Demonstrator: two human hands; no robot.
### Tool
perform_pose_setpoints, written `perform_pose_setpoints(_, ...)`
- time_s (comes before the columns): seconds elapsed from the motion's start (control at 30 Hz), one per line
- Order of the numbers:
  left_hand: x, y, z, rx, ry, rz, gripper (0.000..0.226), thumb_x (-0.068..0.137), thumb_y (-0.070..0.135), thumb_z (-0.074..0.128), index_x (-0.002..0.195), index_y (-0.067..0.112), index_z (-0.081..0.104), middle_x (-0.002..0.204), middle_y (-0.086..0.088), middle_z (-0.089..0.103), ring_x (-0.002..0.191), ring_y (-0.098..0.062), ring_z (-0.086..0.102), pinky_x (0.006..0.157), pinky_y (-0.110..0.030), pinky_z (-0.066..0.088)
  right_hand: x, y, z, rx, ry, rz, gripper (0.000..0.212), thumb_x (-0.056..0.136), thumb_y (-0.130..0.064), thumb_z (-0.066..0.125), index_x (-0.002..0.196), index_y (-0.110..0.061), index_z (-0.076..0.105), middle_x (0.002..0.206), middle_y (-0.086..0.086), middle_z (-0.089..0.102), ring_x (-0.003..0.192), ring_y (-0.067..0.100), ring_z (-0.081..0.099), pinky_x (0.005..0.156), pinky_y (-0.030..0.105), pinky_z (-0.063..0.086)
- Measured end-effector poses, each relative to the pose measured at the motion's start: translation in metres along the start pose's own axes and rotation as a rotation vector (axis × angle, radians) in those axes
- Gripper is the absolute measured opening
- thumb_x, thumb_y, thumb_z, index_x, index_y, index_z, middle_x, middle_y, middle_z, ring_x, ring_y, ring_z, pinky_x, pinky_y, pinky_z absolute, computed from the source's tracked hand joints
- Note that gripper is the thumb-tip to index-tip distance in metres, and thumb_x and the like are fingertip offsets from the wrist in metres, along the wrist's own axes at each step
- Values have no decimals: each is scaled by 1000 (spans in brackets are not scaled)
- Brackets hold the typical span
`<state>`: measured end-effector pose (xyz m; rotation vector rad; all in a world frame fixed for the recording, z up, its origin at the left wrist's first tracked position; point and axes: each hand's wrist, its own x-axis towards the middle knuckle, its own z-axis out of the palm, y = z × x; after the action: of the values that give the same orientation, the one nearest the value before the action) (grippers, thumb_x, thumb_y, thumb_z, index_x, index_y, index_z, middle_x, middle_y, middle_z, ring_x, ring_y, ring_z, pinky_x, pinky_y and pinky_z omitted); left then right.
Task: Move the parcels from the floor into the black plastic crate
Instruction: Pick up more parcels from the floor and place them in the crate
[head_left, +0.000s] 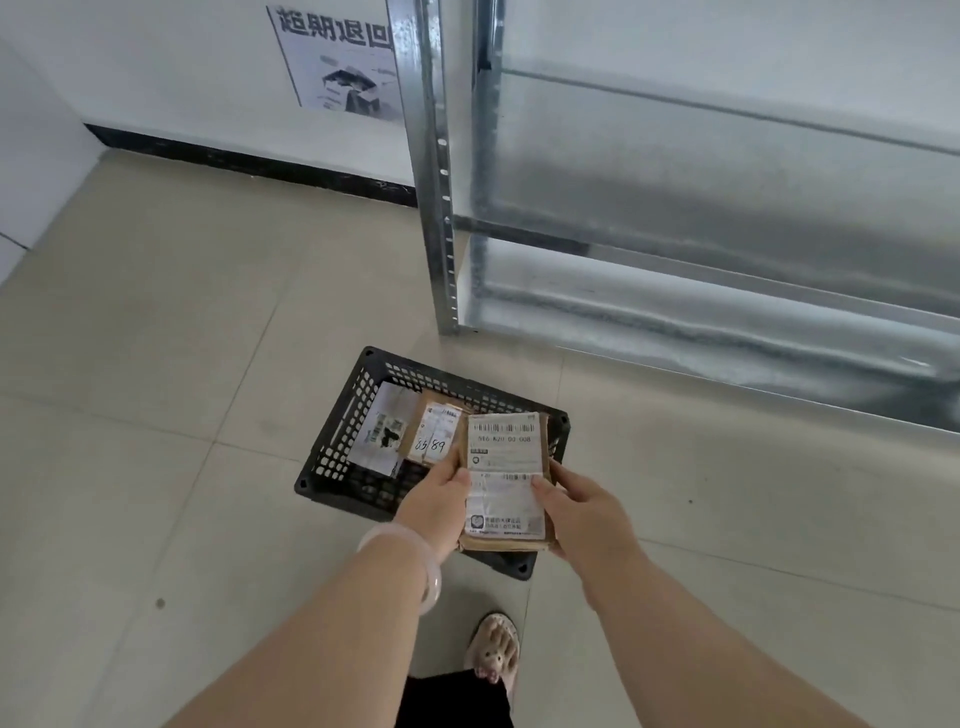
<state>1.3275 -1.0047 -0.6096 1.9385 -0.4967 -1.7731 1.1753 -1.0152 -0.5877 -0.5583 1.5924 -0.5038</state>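
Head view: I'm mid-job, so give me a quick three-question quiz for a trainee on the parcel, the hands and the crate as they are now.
1. True or false: the left hand and the right hand both hold the labelled parcel.
2. Where is that parcel? A) on the metal shelf B) over the black plastic crate C) flat on the floor
3. Which wrist wears the pale bracelet?
Key: 1 true; 2 B; 3 left.
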Motion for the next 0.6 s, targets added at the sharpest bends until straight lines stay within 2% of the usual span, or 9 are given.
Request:
perform_pose_setpoints(0.17, 65, -18, -6, 23, -72, -58, 41, 101, 27, 35, 135, 49, 41, 119, 3, 64, 108, -24, 61, 95, -46, 51, 49, 22, 17, -2, 41, 54, 35, 93, -21, 62, 127, -27, 61, 96, -1, 76, 87, 19, 73, 77, 35, 60)
perform_pose_setpoints(0.33, 131, -41, -21, 78, -94, -122, 41, 99, 29, 38, 134, 50, 42, 121, 4, 64, 110, -25, 60, 97, -47, 49, 95, 52, 43, 60, 115, 109, 30, 93, -15, 61, 121, -26, 63, 92, -1, 75, 81, 16, 73, 59, 24, 58)
perform_pose_setpoints(0.37, 146, -46, -25, 87, -102, -131, 41, 98, 30, 40, 134, 50, 43, 123, 4, 63, 111, -25, 60, 98, -47, 49, 107, 59, 51, 65, 126, 114, 31, 93, -15, 61, 122, -27, 63, 93, -1, 75, 83, 16, 72, 61, 24, 58)
perform_pose_setpoints(0.47, 189, -57, -43, 149, -126, -103, 41, 98, 32, 37, 133, 52, 43, 123, 8, 63, 112, -23, 60, 99, -46, 49, 148, 80, 81, 13, 166, 103, 34, 93, -25, 61, 126, -33, 62, 95, -7, 74, 90, 16, 71, 81, 35, 59)
perform_pose_setpoints(0.6, 238, -54, -94, 236, -85, -27, 39, 97, 39, 30, 131, 56, 41, 125, 7, 62, 110, -20, 61, 93, -45, 53, 199, 92, 146, -68, 139, 72, 39, 92, -39, 59, 130, -41, 56, 96, -14, 73, 87, 8, 70, 79, 33, 59)
